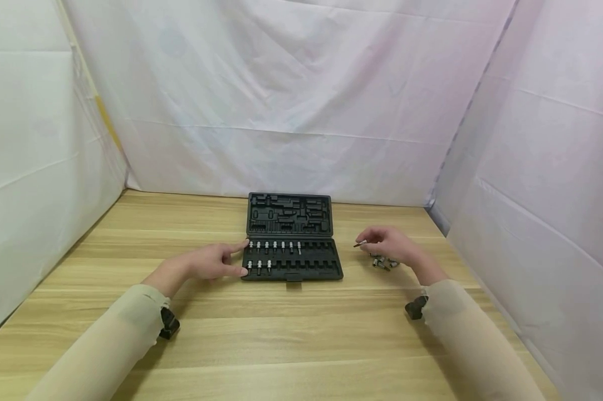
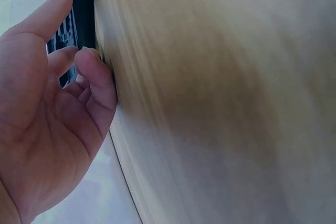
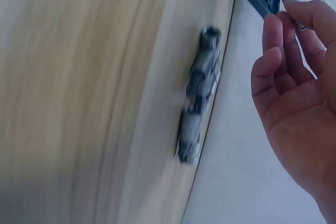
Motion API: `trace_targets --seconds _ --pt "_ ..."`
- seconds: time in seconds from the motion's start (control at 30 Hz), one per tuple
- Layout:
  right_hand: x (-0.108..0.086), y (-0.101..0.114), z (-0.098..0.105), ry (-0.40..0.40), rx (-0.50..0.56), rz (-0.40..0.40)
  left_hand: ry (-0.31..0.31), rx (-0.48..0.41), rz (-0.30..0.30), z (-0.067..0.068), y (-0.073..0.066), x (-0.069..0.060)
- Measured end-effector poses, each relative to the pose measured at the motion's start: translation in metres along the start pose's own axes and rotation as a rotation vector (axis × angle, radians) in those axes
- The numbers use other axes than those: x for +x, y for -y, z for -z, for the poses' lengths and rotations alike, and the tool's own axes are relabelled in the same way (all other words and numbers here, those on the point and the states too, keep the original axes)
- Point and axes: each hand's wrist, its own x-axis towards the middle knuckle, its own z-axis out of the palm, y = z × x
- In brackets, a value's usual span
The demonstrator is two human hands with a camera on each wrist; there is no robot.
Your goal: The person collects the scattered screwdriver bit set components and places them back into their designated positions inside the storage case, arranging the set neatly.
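Observation:
An open black plastic socket case (image 1: 311, 275) lies on the table, its lid folded back. Silver-and-black bit sockets (image 1: 266, 245) fill part of the back row, and a few stand at the left of the front row. My left hand (image 1: 208, 263) touches the case's left edge with outstretched thumb and index finger; the left wrist view shows the other fingers bent, holding nothing. To the right of the case, my right hand (image 1: 390, 245) pinches a bit socket (image 1: 359, 243) between thumb and fingertips, raised above the table. Its dark tip points toward the case.
Several loose bit sockets (image 3: 190, 124) lie in a small heap on the wooden table (image 1: 281, 340), below my right hand. Empty slots (image 1: 311, 265) take up the right part of the case. White cloth walls (image 1: 291, 100) enclose the table at the back and both sides.

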Motion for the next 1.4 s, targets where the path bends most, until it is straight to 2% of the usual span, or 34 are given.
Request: trace_targets --seconds 0.13,0.37,0.5,0.6,1.07,1.2,1.4 --pt "0.004 0.007 -0.007 -0.008 0.023 -0.012 0.001 -0.002 0.000 0.000 0.000 0.000" --pt "0.012 0.015 -0.016 0.037 0.130 -0.039 -0.004 0.000 -0.004 -0.002 0.002 0.002" --pt "0.016 0.019 -0.022 0.054 0.202 -0.028 -0.005 -0.007 0.000 -0.002 0.002 0.001" --pt "0.019 0.022 -0.026 0.058 0.215 -0.010 -0.004 -0.004 -0.002 -0.002 0.002 0.001" --pt "0.031 0.035 -0.039 -0.002 0.383 -0.023 0.003 0.004 -0.007 0.000 0.002 0.002" --pt "0.033 0.042 -0.041 0.001 0.399 -0.037 0.002 0.001 -0.004 0.001 0.001 0.002" --pt "0.041 0.047 -0.048 0.007 0.334 -0.037 0.005 0.001 -0.003 0.001 0.000 0.002"
